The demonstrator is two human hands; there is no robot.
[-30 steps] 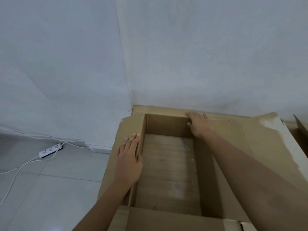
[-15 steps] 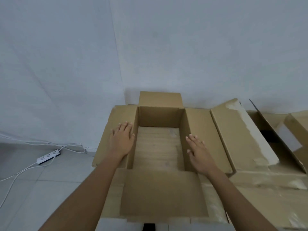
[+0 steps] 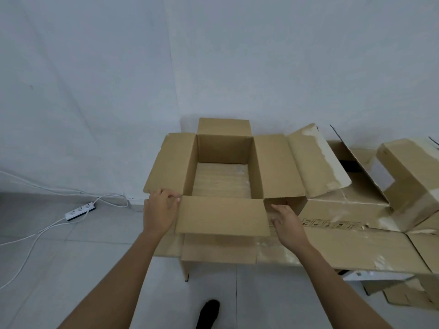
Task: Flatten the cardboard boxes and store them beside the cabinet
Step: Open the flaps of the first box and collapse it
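Two hands are placed at the near corners of the open box (image 3: 223, 176), which stands straight ahead on the tiled floor (image 3: 71, 269) in the corner where two white walls (image 3: 95, 79) meet. Its long axis runs away from the person, towards the far wall. All four top flaps are folded outward; the near flap (image 3: 222, 214) is spread between the hands.

The left hand (image 3: 159, 211) is set at the near left corner, fingers curled at the junction of the left flap (image 3: 169, 165) and the near flap; a grip is likely, but whether anything is pinched cannot be told. The right hand (image 3: 288, 224) is loosely open with fingers spread, just beside the right edge of the near flap, apparently holding nothing. Both hands are about equally near the box.

Judgement: flattening is not yet begun on this box, since its walls are upright and square. A sideways collapse is favoured to the left, where bare floor is available as far as the power strip (image 3: 80, 211) and its white cables (image 3: 31, 236). To the right the room is taken up: a second box (image 3: 342, 200) is touching or nearly touching the right flap (image 3: 278, 167), with more cardboard (image 3: 356, 252) spread on the floor beyond. No cabinet is in view, so the storage place cannot be located
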